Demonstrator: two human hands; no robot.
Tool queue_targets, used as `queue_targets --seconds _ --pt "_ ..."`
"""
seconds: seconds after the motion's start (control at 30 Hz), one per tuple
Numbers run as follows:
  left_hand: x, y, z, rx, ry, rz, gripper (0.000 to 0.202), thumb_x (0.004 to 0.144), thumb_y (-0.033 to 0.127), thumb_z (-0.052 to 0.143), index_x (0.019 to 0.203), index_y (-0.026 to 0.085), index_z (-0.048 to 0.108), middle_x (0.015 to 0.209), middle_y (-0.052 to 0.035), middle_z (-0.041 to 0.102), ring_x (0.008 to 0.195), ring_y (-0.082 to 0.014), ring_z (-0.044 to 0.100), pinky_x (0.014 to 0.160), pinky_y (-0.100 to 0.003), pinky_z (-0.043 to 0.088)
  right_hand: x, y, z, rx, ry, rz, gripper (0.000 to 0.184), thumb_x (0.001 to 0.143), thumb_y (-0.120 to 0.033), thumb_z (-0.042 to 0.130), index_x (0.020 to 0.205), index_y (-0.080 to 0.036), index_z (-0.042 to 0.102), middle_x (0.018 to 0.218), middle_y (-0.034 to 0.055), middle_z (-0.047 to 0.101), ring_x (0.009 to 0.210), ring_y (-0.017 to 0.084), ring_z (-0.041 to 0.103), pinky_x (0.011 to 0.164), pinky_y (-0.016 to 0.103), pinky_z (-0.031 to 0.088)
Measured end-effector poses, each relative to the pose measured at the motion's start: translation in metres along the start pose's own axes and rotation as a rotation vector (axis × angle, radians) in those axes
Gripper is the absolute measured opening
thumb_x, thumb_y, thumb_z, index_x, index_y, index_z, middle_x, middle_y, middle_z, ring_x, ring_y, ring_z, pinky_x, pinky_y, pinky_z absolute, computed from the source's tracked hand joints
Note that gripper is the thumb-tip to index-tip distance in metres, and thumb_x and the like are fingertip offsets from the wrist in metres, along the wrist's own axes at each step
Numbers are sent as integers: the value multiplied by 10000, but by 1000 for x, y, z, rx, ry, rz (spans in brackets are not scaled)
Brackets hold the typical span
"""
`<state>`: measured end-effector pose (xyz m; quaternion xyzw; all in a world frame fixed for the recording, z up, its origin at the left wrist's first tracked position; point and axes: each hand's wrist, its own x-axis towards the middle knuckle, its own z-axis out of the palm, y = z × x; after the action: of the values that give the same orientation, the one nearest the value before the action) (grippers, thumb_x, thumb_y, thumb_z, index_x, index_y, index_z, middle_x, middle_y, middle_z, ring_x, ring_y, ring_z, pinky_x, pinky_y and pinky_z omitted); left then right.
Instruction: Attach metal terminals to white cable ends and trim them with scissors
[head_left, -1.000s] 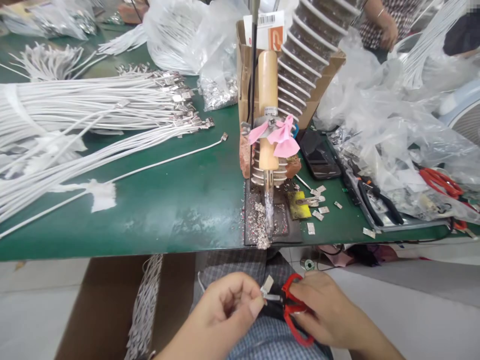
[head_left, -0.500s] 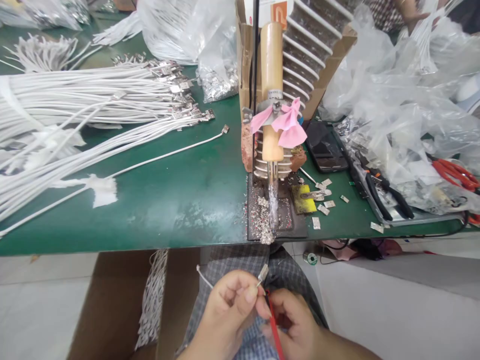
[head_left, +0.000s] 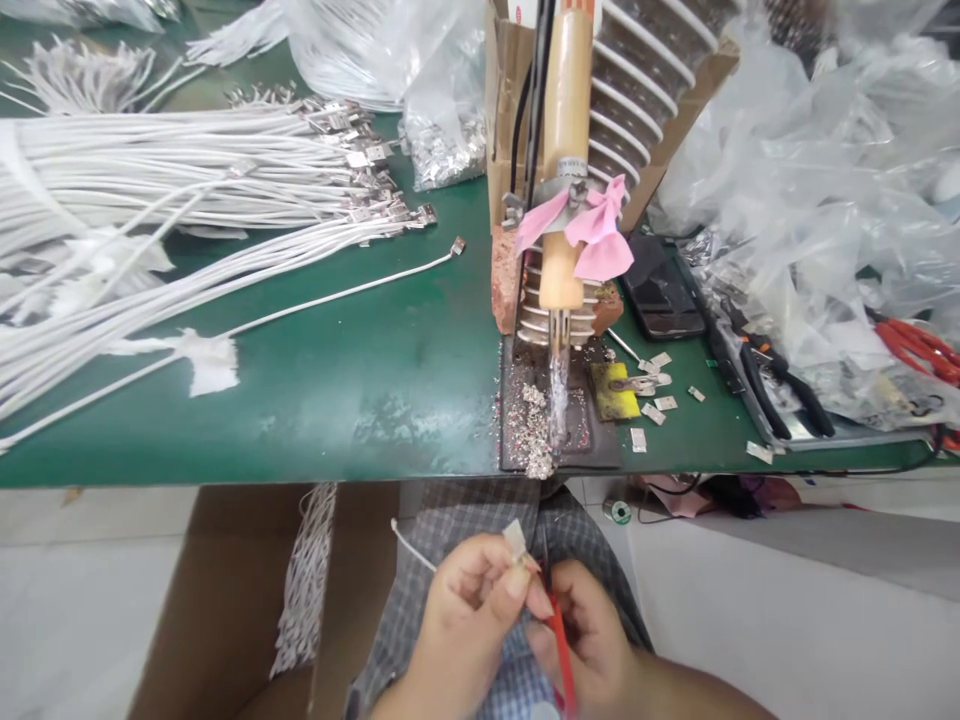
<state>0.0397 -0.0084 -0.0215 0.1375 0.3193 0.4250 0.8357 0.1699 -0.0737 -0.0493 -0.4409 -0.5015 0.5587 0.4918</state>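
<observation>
Low in the head view, in front of the table edge, my left hand [head_left: 472, 610] pinches a white cable [head_left: 411, 548] just below its metal USB plug [head_left: 515, 538]. The plug sticks up past my thumb and forefinger. Beside it, my right hand [head_left: 589, 625] is closed around a red-handled tool [head_left: 561, 640] with a thin dark tip; its exact kind is partly hidden by my fingers. That tip stands close to the right of the plug. Above both hands, a wooden-handled soldering iron [head_left: 564, 270] points down over solder bits [head_left: 536, 430] on a dark plate.
Bundled white cables [head_left: 225, 180] with metal plugs cover the table's left. Loose plug shells [head_left: 638, 440] lie near a yellow sponge [head_left: 615, 392]. A phone [head_left: 664, 290], black-handled pliers [head_left: 787, 390] and plastic bags [head_left: 810, 180] are on the right. More cables [head_left: 306, 590] hang below.
The plug in my left hand has turned, now showing a broader face. The red-handled tool has shifted slightly right, its dark tip now rising beside the plug. The view has tilted slightly downward.
</observation>
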Motion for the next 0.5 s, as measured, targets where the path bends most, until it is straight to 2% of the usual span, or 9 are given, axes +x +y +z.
queue_targets --seconds 0.17,0.3,0.43,0.5 --pt "-1 10 1 33 12 -99 366 800 416 863 765 126 642 583 2 658 484 -21 478 505 -107 355 -6 -4 -22 -305 -10 -1 173 981 -342 495 1009 -172 476 680 -16 485 566 36 409 529 129 343" --pt "-3 7 -3 118 40 -74 388 808 463 850 780 137 642 561 21 619 445 -8 326 544 -137 365 1 -15 -41 -557 5 -47 353 946 -500 517 940 -147 523 654 13 519 572 78 479 550 191 425" --pt "-1 -3 -15 163 -40 -28 356 859 466 803 820 149 647 559 8 625 481 -41 441 552 -151 383 10 -36 -58 -715 -1 -224 319 956 -501 492 981 -188 547 704 34 606 632 124 585 624 254 498" --pt "-1 -3 -17 168 -38 -35 374 851 477 808 812 147 636 549 7 620 499 -52 489 540 -147 370 12 -50 -74 -758 51 -239 305 928 -519 532 974 -220 572 721 32 627 649 137 615 650 281 537"
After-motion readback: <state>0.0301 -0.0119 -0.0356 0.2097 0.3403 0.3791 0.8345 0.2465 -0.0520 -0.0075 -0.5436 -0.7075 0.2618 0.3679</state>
